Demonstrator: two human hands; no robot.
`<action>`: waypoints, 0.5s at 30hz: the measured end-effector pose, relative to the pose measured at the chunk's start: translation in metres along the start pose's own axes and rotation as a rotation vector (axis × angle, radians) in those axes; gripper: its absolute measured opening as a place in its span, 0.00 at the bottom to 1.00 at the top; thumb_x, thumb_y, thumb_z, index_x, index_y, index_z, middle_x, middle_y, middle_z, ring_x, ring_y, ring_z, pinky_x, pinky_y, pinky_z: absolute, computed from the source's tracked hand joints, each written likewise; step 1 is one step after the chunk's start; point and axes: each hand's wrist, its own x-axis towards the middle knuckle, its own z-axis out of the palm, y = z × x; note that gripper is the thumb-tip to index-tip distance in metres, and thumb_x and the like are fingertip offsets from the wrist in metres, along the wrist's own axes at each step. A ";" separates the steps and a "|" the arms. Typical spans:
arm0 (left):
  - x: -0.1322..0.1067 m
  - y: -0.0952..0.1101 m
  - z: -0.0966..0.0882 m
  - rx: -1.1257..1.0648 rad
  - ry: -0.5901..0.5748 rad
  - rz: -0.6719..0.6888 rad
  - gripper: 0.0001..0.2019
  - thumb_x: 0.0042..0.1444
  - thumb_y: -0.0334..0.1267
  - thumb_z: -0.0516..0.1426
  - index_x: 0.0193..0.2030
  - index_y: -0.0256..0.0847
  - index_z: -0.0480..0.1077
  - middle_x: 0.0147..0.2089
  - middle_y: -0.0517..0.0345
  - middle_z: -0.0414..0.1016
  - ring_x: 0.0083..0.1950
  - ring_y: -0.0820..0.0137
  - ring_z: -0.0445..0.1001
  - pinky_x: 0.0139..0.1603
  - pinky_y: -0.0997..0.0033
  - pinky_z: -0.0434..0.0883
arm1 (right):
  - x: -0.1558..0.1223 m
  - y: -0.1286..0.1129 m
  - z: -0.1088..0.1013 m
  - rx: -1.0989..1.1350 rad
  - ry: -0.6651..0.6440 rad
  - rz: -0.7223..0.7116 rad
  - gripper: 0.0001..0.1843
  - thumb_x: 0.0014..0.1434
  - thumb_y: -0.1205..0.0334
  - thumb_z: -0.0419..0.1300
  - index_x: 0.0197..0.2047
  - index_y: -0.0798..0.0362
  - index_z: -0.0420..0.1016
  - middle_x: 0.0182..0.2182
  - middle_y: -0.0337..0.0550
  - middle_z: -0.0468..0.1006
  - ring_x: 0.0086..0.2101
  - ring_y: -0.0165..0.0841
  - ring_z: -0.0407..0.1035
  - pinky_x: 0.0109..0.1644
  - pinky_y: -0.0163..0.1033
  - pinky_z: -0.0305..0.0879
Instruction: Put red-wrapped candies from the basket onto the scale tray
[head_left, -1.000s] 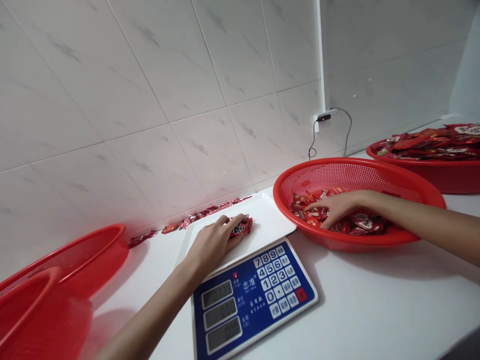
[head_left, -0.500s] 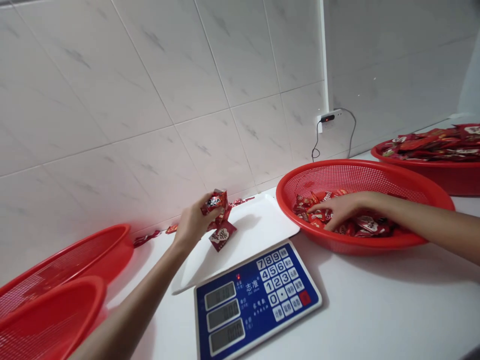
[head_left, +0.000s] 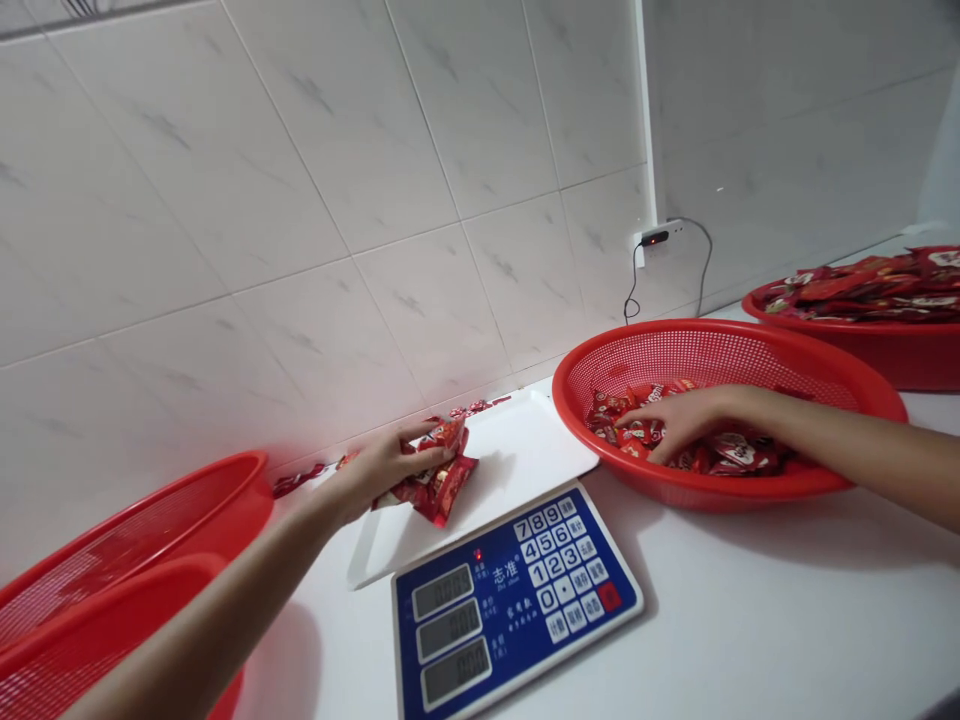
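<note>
Head view: the left hand [head_left: 379,466] pinches red packets [head_left: 441,478] in its fingers, their long axis slanting toward the scale [head_left: 517,590]. In the basket [head_left: 750,338], the right hand [head_left: 675,420] lies with fingers seemingly spread.

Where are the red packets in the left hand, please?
Left of centre in the head view, the red packets, gripped by the left hand, are over the scale's white tray.

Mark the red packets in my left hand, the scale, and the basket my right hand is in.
red packets [head_left: 442,488]: head view, on the front wrapper of the held bunch.
scale [head_left: 559,565]: head view, on its blue keypad.
red basket [head_left: 712,488]: head view, on its near outer wall.
</note>
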 end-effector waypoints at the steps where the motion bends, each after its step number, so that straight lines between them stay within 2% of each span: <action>1: 0.003 -0.002 0.004 0.001 -0.009 -0.016 0.37 0.42 0.50 0.68 0.60 0.43 0.69 0.33 0.57 0.77 0.25 0.73 0.68 0.21 0.77 0.60 | 0.000 0.000 0.000 -0.002 0.001 -0.003 0.57 0.42 0.42 0.66 0.72 0.48 0.51 0.68 0.52 0.56 0.63 0.52 0.57 0.64 0.51 0.56; 4: 0.011 -0.005 0.008 0.028 0.015 -0.031 0.37 0.44 0.50 0.67 0.61 0.42 0.67 0.37 0.54 0.78 0.30 0.70 0.72 0.25 0.76 0.64 | 0.000 0.001 0.000 0.001 -0.006 -0.006 0.57 0.43 0.42 0.66 0.72 0.49 0.51 0.67 0.52 0.56 0.63 0.52 0.57 0.64 0.51 0.56; 8: 0.016 0.002 0.002 0.109 0.014 -0.069 0.37 0.42 0.50 0.68 0.61 0.46 0.68 0.31 0.59 0.76 0.24 0.74 0.66 0.21 0.77 0.58 | 0.001 0.001 -0.001 -0.004 -0.009 0.002 0.55 0.44 0.44 0.65 0.72 0.48 0.51 0.67 0.52 0.58 0.63 0.51 0.56 0.64 0.52 0.55; 10: 0.017 0.006 0.001 0.139 -0.003 -0.071 0.36 0.40 0.50 0.69 0.59 0.47 0.71 0.31 0.60 0.76 0.23 0.75 0.65 0.21 0.77 0.57 | 0.000 0.000 -0.001 -0.013 -0.007 -0.004 0.55 0.44 0.44 0.65 0.72 0.48 0.52 0.67 0.52 0.58 0.63 0.51 0.55 0.65 0.53 0.54; 15: 0.015 0.014 0.010 0.186 0.005 -0.033 0.36 0.37 0.50 0.69 0.57 0.46 0.73 0.27 0.61 0.74 0.23 0.73 0.64 0.21 0.76 0.57 | -0.001 -0.002 -0.002 -0.010 -0.015 -0.011 0.55 0.43 0.43 0.66 0.72 0.48 0.52 0.68 0.51 0.57 0.63 0.51 0.56 0.64 0.52 0.55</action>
